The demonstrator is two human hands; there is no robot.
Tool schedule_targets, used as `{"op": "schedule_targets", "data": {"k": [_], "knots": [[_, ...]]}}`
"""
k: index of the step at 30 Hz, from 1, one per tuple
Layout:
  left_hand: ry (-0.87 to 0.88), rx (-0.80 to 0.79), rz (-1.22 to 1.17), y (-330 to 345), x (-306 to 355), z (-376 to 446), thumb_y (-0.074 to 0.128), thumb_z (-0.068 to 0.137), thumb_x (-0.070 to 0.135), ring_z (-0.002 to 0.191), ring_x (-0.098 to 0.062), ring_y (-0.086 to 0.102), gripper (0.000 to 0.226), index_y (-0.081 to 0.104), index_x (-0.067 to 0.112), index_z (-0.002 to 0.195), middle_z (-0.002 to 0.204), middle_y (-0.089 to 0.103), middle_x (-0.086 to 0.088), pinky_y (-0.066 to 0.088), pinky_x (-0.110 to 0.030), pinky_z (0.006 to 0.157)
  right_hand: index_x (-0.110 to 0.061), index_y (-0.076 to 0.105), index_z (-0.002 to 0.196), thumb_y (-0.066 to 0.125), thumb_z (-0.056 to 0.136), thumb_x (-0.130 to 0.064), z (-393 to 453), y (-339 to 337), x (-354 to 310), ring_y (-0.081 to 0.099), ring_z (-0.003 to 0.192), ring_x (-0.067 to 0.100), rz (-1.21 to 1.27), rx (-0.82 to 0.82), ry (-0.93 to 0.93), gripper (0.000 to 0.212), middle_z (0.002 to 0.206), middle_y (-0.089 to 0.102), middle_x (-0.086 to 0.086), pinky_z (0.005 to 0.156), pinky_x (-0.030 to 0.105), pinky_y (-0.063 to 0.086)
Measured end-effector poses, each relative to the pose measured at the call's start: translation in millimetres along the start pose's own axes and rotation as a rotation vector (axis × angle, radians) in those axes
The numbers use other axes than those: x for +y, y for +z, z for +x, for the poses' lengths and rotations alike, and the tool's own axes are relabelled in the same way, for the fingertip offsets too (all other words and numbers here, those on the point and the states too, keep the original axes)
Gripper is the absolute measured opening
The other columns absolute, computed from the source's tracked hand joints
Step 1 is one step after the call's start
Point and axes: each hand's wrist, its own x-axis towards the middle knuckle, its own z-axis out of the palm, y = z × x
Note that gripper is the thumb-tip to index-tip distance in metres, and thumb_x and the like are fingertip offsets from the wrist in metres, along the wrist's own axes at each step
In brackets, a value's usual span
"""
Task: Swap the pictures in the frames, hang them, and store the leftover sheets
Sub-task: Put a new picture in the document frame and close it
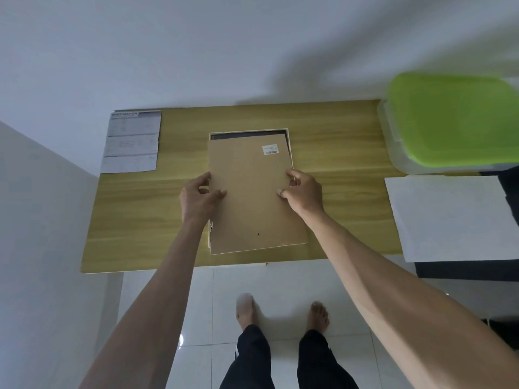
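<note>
A brown cardboard backing board with a small white label lies slightly askew over a white picture frame that rests face down in the middle of the wooden table. A dark strip of the frame's inside shows at its far end. My left hand grips the board's left edge, thumb on top. My right hand pinches its right edge. A printed specification sheet lies at the table's far left corner.
A clear plastic box with a green lid stands at the table's far right. A white sheet lies at the right, overhanging the near edge. White walls stand behind and to the left. My bare feet are on the white tiled floor.
</note>
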Motion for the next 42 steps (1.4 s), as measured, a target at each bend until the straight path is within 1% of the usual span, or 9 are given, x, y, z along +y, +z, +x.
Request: {"op": "schedule_targets", "data": {"k": [9, 14, 18, 22, 26, 31, 35, 38, 42], "knots": [[0.045, -0.031, 0.128, 7.3, 3.2, 20.4, 0.084, 0.075, 0.018, 0.096, -0.022, 0.063, 0.062, 0.063, 0.015, 0.133, 0.127, 0.057, -0.005, 0.045, -0.027, 0.08, -0.012, 0.066, 0.127, 0.073, 0.077, -0.01, 4.3, 2.3, -14.1, 0.065, 0.098, 0.033, -0.138, 0.039, 0.034, 0.05, 0.084, 0.056, 0.0, 0.08, 0.04, 0.055], [0.062, -0.02, 0.232, 10.8, 9.2, 28.3, 0.082, 0.076, 0.016, 0.102, -0.025, 0.061, 0.057, 0.065, 0.013, 0.131, 0.126, 0.056, -0.007, 0.043, -0.028, 0.085, -0.029, 0.067, 0.116, 0.067, 0.078, -0.023, 14.4, 8.5, -19.7, 0.052, 0.088, 0.02, -0.259, 0.021, 0.039, 0.038, 0.104, 0.056, 0.006, 0.064, 0.025, 0.041], [0.056, -0.024, 0.248, 16.9, 9.8, 29.9, 0.081, 0.077, 0.015, 0.11, -0.033, 0.058, 0.058, 0.064, 0.012, 0.132, 0.128, 0.052, -0.01, 0.047, -0.036, 0.096, -0.035, 0.053, 0.143, 0.069, 0.089, -0.027, 17.7, 6.7, -19.9, 0.052, 0.119, 0.034, -0.361, 0.037, 0.08, 0.056, 0.134, 0.044, 0.01, 0.089, 0.035, 0.051], [0.037, -0.007, 0.239, 21.9, 11.0, 28.4, 0.078, 0.08, 0.015, 0.113, -0.032, 0.056, 0.06, 0.06, 0.015, 0.137, 0.129, 0.048, -0.012, 0.045, -0.04, 0.104, -0.037, 0.049, 0.145, 0.067, 0.093, -0.033, 17.8, 5.2, -27.3, 0.049, 0.126, 0.034, -0.477, 0.01, 0.109, 0.055, 0.138, 0.046, 0.011, 0.092, 0.038, 0.046], [0.036, -0.014, 0.251, 21.4, 13.4, 20.9, 0.071, 0.088, 0.019, 0.112, -0.028, 0.052, 0.06, 0.052, 0.021, 0.145, 0.125, 0.047, -0.017, 0.039, -0.029, 0.1, -0.038, 0.049, 0.143, 0.07, 0.091, -0.037, 16.8, 1.6, -30.8, 0.046, 0.128, 0.033, -0.533, -0.016, 0.117, 0.057, 0.135, 0.049, 0.011, 0.095, 0.042, 0.044], [0.025, -0.094, 0.344, 11.8, 14.8, 18.3, 0.079, 0.081, 0.023, 0.112, -0.033, 0.055, 0.073, 0.048, 0.021, 0.148, 0.122, 0.047, -0.017, 0.043, -0.034, 0.099, -0.038, 0.031, 0.155, 0.084, 0.078, -0.033, 8.4, -9.1, -16.8, 0.049, 0.128, 0.031, -0.431, -0.169, 0.079, 0.094, 0.14, 0.043, 0.009, 0.1, 0.039, 0.05], [-0.005, -0.209, 0.389, 5.6, 17.0, 2.4, 0.088, 0.071, 0.017, 0.114, -0.031, 0.051, 0.09, 0.045, 0.023, 0.15, 0.129, 0.04, -0.016, 0.047, -0.034, 0.095, -0.037, 0.03, 0.156, 0.087, 0.074, -0.033, -7.8, -11.5, -6.2, 0.054, 0.124, 0.031, -0.428, -0.183, 0.064, 0.1, 0.141, 0.041, 0.011, 0.098, 0.039, 0.051], [-0.015, -0.273, 0.418, 7.3, 15.8, -7.7, 0.092, 0.066, 0.012, 0.104, -0.026, 0.049, 0.102, 0.038, 0.024, 0.153, 0.128, 0.034, -0.012, 0.045, -0.024, 0.077, -0.04, 0.025, 0.156, 0.088, 0.073, -0.036, -17.3, -7.5, -1.6, 0.057, 0.115, 0.033, -0.494, -0.194, 0.074, 0.104, 0.134, 0.037, 0.009, 0.092, 0.041, 0.055], [0.01, -0.241, 0.445, 10.1, 10.3, -8.0, 0.094, 0.063, 0.014, 0.115, -0.029, 0.048, 0.105, 0.039, 0.023, 0.153, 0.131, 0.033, -0.015, 0.052, -0.03, 0.081, -0.041, 0.028, 0.154, 0.088, 0.074, -0.036, -19.1, -5.1, -1.5, 0.058, 0.111, 0.034, -0.517, -0.171, 0.067, 0.101, 0.132, 0.037, 0.01, 0.089, 0.042, 0.056]]}}
